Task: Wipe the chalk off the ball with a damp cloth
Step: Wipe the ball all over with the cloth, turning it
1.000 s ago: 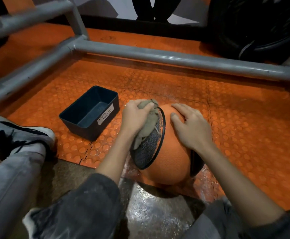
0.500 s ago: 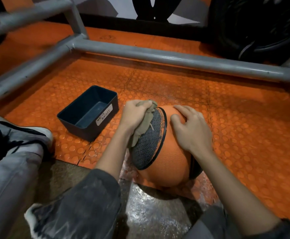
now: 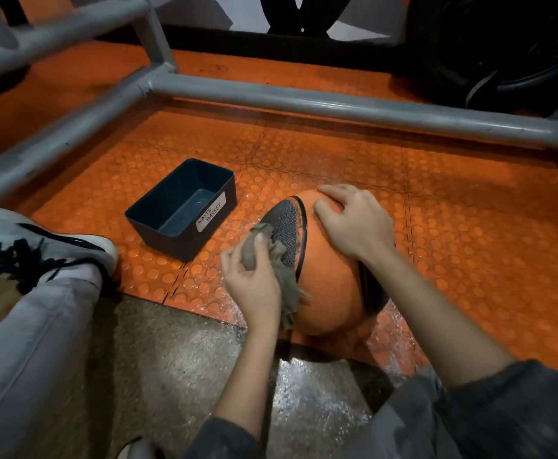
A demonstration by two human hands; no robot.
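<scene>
Notes off my remote feed. Left sleeve [image 3: 228, 438] and right sleeve [image 3: 519, 409]: dark charcoal cloth with faint pale smears, ending near the elbows, forearms bare below. Left hand [image 3: 251, 279] and right hand [image 3: 354, 223] bare. Trousers [image 3: 29, 359]: pale grey, softly creased. Shoe [image 3: 39, 240]: white-grey upper, black laces, black curved stripe along the side.

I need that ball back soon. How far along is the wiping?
Done: the ball shows no chalk on top. In hand: the left hand holds the cloth against its grey panel while the right hand steadies it. Left: the underside, hidden, cannot be judged.
</scene>
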